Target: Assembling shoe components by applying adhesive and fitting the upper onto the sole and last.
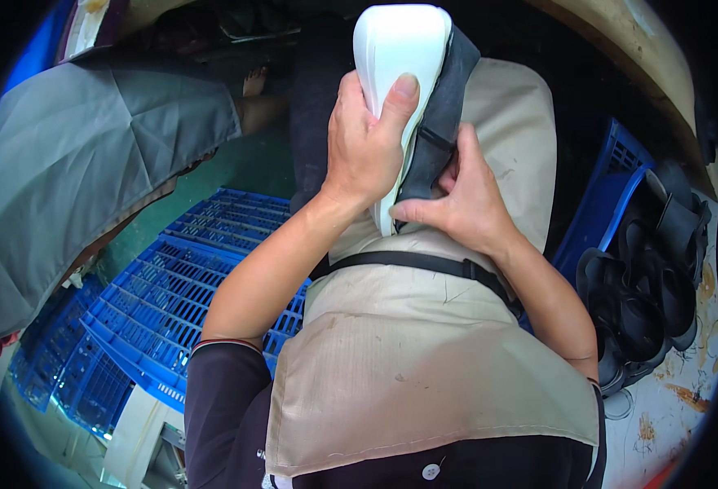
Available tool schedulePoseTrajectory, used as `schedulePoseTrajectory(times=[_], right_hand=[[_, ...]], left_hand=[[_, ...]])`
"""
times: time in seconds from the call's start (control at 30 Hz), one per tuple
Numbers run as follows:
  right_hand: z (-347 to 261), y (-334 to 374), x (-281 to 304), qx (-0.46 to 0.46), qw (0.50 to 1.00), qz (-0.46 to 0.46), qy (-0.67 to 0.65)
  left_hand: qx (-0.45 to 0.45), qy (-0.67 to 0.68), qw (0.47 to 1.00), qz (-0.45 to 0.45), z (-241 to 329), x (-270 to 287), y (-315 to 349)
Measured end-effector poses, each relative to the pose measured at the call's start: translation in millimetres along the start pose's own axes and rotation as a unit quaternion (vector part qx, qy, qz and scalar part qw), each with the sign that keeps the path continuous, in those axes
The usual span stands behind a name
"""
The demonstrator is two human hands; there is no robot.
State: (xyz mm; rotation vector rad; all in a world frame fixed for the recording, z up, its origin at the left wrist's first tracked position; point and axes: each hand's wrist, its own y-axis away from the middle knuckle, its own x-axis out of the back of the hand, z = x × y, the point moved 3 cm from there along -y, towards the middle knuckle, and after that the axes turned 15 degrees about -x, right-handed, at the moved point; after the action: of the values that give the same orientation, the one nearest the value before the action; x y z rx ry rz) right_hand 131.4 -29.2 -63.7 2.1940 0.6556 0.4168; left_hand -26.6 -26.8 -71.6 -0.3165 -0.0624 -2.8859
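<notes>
Left hand (368,147): thick white shoe sole (399,49) is grasped.
Right hand (474,196): smooth black shoe upper (442,114) is gripped.

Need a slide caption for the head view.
Left hand on the white sole, right hand at the black upper of a shoe, over a beige apron.
</notes>
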Motion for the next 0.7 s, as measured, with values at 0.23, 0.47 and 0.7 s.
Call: schedulePoseTrajectory(times=[0.23,0.47,0.7], right_hand=[[10.4,-5.3,-7.2,0.033,0.997,-0.024,-0.069],[-1.6,-13.8,0.9,-0.001,0.977,-0.058,-0.207],[-76.9,16.8,13.8,0.099,0.993,-0.068,-0.016]], left_hand=[[0.005,-0.009,1.0,0.0,-8.0,-0.9,10.0],[-0.032,-0.006,0.999,-0.006,-1.0,-0.3,-3.4],[0.06,0.283,0.957,0.006,22.8,34.4,-19.8]])
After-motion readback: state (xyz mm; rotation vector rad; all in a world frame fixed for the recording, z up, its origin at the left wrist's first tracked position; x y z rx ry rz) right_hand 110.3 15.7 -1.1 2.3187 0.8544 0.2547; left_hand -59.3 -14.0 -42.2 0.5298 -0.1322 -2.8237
